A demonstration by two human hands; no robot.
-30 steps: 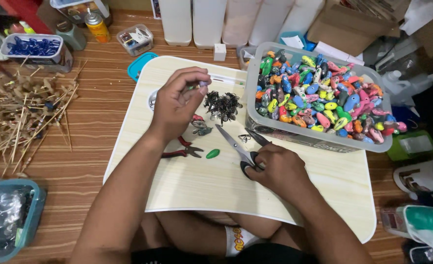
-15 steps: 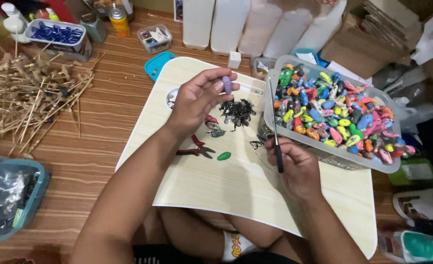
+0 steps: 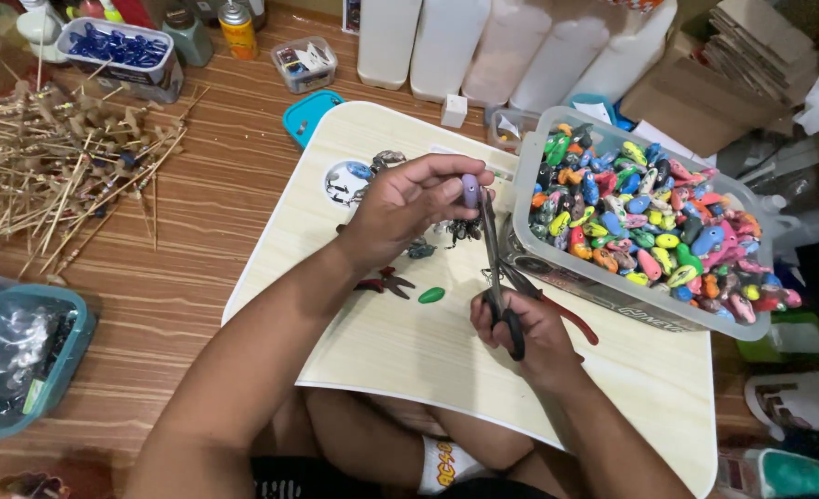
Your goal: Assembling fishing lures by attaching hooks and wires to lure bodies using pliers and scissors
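Observation:
My left hand (image 3: pixel 409 205) pinches a small lilac oval piece (image 3: pixel 470 190) above the pale lap board (image 3: pixel 391 342). My right hand (image 3: pixel 525 334) grips black-handled scissors (image 3: pixel 495 268) with the blades pointing up, their tips right beside the lilac piece. Under the hands lies a small pile of dark bits (image 3: pixel 460 229). A green oval piece (image 3: pixel 431 295) and red-handled pliers (image 3: pixel 384 282) rest on the board near my left forearm.
A grey tub (image 3: pixel 557 268) full of many-coloured oval pieces stands at the right. Bamboo sticks (image 3: pixel 54 185) lie on the wooden floor at the left. White containers (image 3: pixel 446 42), a teal-rimmed box (image 3: pixel 21 356) and a tub of blue pieces (image 3: pixel 118 51) ring the board.
My left hand lifted the lilac piece off the board. My right hand swung the scissors from lying flat to upright and brought the blades up to the piece.

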